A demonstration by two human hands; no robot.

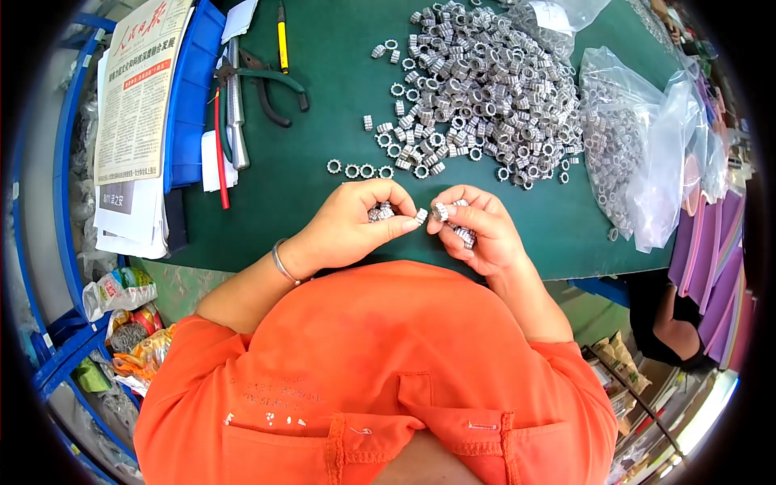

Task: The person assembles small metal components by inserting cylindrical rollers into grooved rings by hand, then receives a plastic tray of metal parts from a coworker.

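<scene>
My left hand (362,222) is closed, with a toothed metal ring (421,216) pinched between thumb and forefinger and several more rings (380,212) in the curled palm. Close by, my right hand (482,230) pinches another toothed metal ring (440,212), and further rings (465,235) show under its fingers. The two pinched rings are near each other but apart. Beyond the hands lies a large pile of the same small grey rings (493,89). Several loose rings (352,170) stand in a short row just past my left hand.
A green table (307,153) carries pliers (263,77), a yellow-handled tool (282,44), a red stick (221,162) and a blue bin (190,97) beside a newspaper (137,89). Plastic bags of rings (618,137) lie at the right. Part of another person (675,327) shows at far right.
</scene>
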